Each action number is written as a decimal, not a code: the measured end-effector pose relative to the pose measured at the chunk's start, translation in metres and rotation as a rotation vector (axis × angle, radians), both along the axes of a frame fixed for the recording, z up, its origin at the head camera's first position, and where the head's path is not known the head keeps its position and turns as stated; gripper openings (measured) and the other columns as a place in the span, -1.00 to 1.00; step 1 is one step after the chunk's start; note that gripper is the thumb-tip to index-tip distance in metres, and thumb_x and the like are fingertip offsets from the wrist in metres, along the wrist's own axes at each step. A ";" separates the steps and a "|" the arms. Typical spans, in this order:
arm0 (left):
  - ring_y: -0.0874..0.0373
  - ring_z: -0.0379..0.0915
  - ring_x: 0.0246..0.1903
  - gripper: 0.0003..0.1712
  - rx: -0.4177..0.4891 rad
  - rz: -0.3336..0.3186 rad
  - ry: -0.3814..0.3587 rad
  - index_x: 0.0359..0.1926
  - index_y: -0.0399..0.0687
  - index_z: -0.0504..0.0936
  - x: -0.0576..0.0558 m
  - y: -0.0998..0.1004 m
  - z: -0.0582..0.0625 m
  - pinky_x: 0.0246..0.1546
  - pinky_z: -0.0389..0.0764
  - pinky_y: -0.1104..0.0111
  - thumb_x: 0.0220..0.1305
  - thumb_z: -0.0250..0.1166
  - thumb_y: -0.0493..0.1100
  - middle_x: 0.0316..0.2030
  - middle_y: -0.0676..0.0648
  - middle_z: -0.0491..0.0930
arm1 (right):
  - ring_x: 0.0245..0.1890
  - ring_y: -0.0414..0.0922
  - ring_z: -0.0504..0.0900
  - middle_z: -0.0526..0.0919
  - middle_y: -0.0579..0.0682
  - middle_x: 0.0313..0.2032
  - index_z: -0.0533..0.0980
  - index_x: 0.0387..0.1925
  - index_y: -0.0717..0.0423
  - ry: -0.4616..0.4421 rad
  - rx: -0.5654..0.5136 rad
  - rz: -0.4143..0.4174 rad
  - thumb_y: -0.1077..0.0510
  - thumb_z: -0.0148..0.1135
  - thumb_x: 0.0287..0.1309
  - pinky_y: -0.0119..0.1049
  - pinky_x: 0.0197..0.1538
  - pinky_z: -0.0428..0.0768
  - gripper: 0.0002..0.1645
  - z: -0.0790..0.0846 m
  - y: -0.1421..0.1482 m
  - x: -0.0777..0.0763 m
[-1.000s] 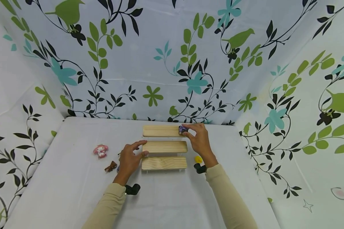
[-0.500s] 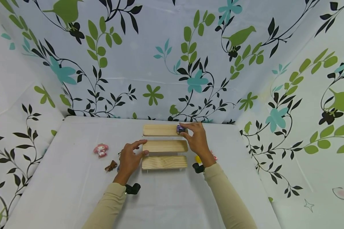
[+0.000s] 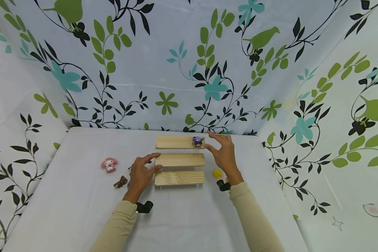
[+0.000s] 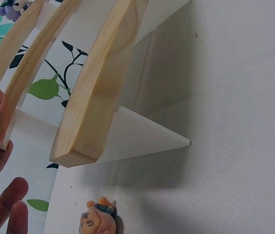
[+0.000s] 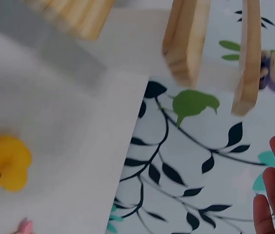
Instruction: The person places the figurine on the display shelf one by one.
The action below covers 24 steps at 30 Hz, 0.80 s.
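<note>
purple figurine [image 3: 197, 141] stood upright on the top tier [image 3: 173, 142] of the wooden rack [image 3: 180, 178], close to the rack's right end, with nothing of mine wrapped round it. my right hand [image 3: 223, 154] was just beyond that same end of the rack, thumb and index finger spread apart with a gap between them, the index tip higher than the thumb. the thumb tip came very near the end of the top tier; i could not tell whether it touched. from the right wrist, 3 of my fingers showed nearly straight, clear of the figurine.

my left hand [image 3: 141, 175] was at the rack's left end, thumb and index finger pinching the end of the middle tier [image 3: 180, 159], while the other fingers hung loosely below it, as the left wrist view showed.

the rack had 3 tiers, rising away from me, on white supports [image 4: 139, 139]. to the left of the rack lay a pink-hooded figurine [image 3: 109, 165] and, nearer my left hand, a brown figurine [image 3: 120, 182]. a peach figurine [image 4: 98, 217] lay near the rack's left foot. right of the rack sat a yellow duck [image 3: 217, 173], near my right wrist. behind the rack hung a leaf-patterned cloth [image 3: 129, 80].
</note>
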<state>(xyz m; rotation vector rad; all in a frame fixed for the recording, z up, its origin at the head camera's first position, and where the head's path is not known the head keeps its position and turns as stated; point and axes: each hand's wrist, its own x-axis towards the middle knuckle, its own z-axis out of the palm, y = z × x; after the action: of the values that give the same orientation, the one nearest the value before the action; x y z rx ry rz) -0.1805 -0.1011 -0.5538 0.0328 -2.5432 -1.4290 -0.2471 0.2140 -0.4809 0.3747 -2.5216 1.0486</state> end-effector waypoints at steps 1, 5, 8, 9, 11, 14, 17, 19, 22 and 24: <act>-0.07 0.54 0.04 -0.43 -0.003 0.002 0.001 0.26 0.21 0.75 0.000 0.000 0.000 -0.12 0.41 0.17 0.19 0.60 -0.08 0.03 -0.18 0.71 | 0.17 0.05 0.52 0.76 0.00 0.20 0.61 0.37 -0.15 -0.009 -0.007 -0.015 0.10 0.58 0.16 0.08 0.29 0.46 -0.29 -0.001 0.005 0.001; -0.07 0.55 0.03 -0.43 -0.022 0.009 0.002 0.26 0.22 0.74 -0.001 0.000 0.000 -0.15 0.42 0.19 0.20 0.60 -0.06 0.02 -0.18 0.71 | 0.15 0.04 0.52 0.77 -0.01 0.18 0.63 0.35 -0.21 -0.051 -0.024 -0.074 0.09 0.58 0.18 0.05 0.28 0.44 -0.32 -0.006 0.026 0.004; -0.06 0.55 0.04 -0.44 -0.023 0.010 -0.004 0.26 0.25 0.74 -0.001 -0.001 0.000 -0.16 0.43 0.19 0.21 0.59 -0.04 0.02 -0.17 0.71 | 0.14 0.03 0.53 0.78 -0.02 0.16 0.66 0.31 -0.21 -0.082 -0.039 -0.113 0.07 0.57 0.20 0.04 0.27 0.43 -0.37 -0.012 0.042 0.006; -0.06 0.55 0.04 -0.44 -0.023 0.009 -0.008 0.26 0.25 0.74 -0.002 -0.001 0.000 -0.15 0.43 0.18 0.21 0.59 -0.04 0.02 -0.17 0.70 | 0.14 0.03 0.53 0.78 -0.02 0.15 0.66 0.30 -0.21 -0.094 -0.045 -0.124 0.07 0.56 0.20 0.04 0.26 0.43 -0.39 -0.015 0.047 0.007; -0.06 0.55 0.05 -0.44 -0.019 0.008 -0.014 0.26 0.27 0.74 -0.002 -0.001 0.000 -0.14 0.43 0.17 0.21 0.59 -0.03 0.02 -0.17 0.70 | 0.15 0.02 0.54 0.78 -0.03 0.13 0.67 0.29 -0.21 -0.130 -0.056 -0.148 0.06 0.55 0.23 0.04 0.25 0.43 -0.42 -0.020 0.057 0.009; -0.06 0.55 0.05 -0.43 -0.015 0.006 -0.021 0.27 0.27 0.74 -0.002 -0.001 0.000 -0.12 0.43 0.16 0.21 0.59 -0.03 0.03 -0.17 0.69 | 0.16 0.03 0.54 0.77 -0.02 0.12 0.68 0.27 -0.19 -0.184 -0.069 -0.176 0.05 0.52 0.27 0.05 0.26 0.45 -0.47 -0.029 0.069 0.013; -0.07 0.54 0.06 -0.43 -0.009 0.004 -0.026 0.27 0.26 0.73 -0.002 -0.001 0.001 -0.10 0.43 0.15 0.21 0.59 -0.03 0.04 -0.18 0.69 | 0.16 0.06 0.55 0.76 0.02 0.12 0.68 0.27 -0.16 -0.234 -0.074 -0.197 0.06 0.49 0.31 0.11 0.29 0.47 -0.50 -0.036 0.079 0.017; -0.07 0.54 0.07 -0.43 -0.009 0.003 -0.031 0.27 0.25 0.73 -0.002 -0.001 0.001 -0.09 0.43 0.15 0.22 0.59 -0.03 0.04 -0.18 0.69 | 0.15 0.09 0.57 0.76 0.05 0.11 0.69 0.26 -0.12 -0.255 -0.071 -0.209 0.08 0.48 0.32 0.15 0.31 0.47 -0.52 -0.041 0.085 0.019; -0.08 0.54 0.07 -0.43 -0.009 0.005 -0.042 0.27 0.24 0.73 -0.001 -0.001 0.002 -0.09 0.43 0.15 0.22 0.59 -0.03 0.04 -0.19 0.69 | 0.13 0.12 0.60 0.76 0.09 0.10 0.69 0.24 -0.07 -0.286 -0.069 -0.229 0.10 0.47 0.33 0.18 0.33 0.47 -0.54 -0.050 0.092 0.021; -0.08 0.54 0.07 -0.42 -0.011 0.006 -0.047 0.28 0.24 0.73 -0.001 0.000 0.001 -0.09 0.43 0.16 0.22 0.59 -0.03 0.04 -0.20 0.68 | 0.11 0.12 0.62 0.76 0.09 0.10 0.69 0.24 -0.06 -0.310 -0.061 -0.241 0.11 0.46 0.34 0.15 0.31 0.51 -0.55 -0.055 0.097 0.023</act>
<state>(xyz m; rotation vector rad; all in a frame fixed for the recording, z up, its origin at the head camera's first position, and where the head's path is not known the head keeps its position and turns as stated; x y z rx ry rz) -0.1811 -0.1013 -0.5527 0.0732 -2.5868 -1.4280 -0.2244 0.3110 -0.5362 -0.1186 -2.7054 1.1564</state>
